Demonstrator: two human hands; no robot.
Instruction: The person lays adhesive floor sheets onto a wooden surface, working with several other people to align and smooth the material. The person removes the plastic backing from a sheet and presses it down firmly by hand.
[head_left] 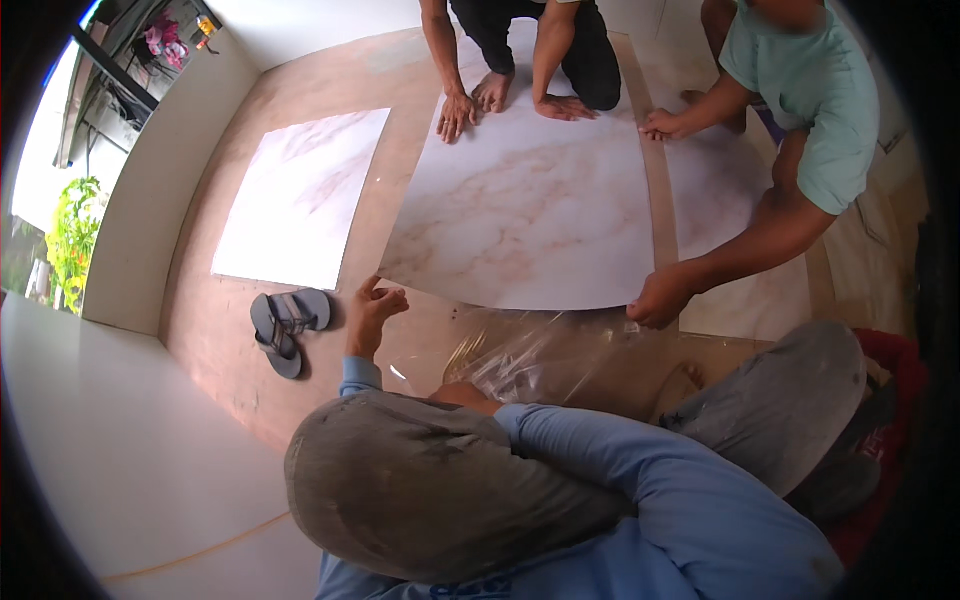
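Middle sheet [530,220] between left sheet [300,200] and right sheet [710,185], across the floor [225,370].
Sandals [308,308] sit just nearer than the left sheet; plastic film [530,365] lies by the middle sheet's near edge, the seated person's left hand [374,312] at its near left corner. Someone kneeling [585,50] occupies the far end; a co-worker [815,120] is at the right.

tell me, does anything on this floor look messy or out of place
Two things look untidy: clear plastic lies crumpled by the near edge of the large marbled sheet, and the grey sandals sit bunched together at odd angles, rather than side by side.
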